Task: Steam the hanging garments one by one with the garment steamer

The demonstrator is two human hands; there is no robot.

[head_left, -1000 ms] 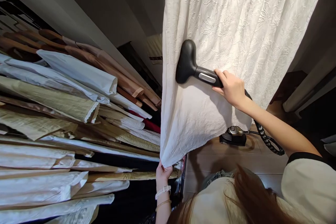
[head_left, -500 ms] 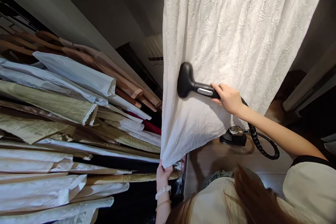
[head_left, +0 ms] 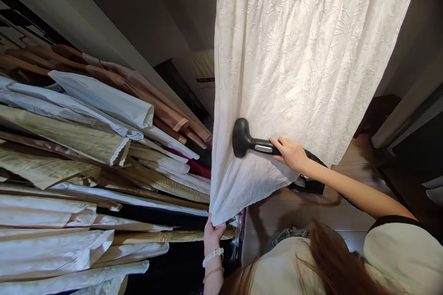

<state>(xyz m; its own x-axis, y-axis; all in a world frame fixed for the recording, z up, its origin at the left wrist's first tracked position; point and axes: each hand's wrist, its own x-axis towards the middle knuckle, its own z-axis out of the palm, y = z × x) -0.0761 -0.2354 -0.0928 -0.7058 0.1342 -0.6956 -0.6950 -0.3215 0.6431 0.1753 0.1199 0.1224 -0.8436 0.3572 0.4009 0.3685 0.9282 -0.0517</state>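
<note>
A white embroidered garment (head_left: 294,55) with a gathered elastic waistband hangs down in front of me. My left hand (head_left: 213,231) is closed on its lower left corner and stretches the cloth down and to the left. Around the handle of a black steamer (head_left: 241,138) my right hand (head_left: 291,153) is wrapped. The wide steamer head lies against the lower left part of the garment. The hose is mostly hidden behind my right forearm.
Many garments (head_left: 62,133) hang close together along the left side, on wooden hangers (head_left: 26,62) at the upper left. Below the hem, a black object (head_left: 308,186) is on the wooden floor (head_left: 290,212). A pale post (head_left: 404,115) stands at the right.
The steamer and my right hand have moved down along the garment. More of the waistband shows at the top. My left hand still holds the corner, slightly lower in view.
</note>
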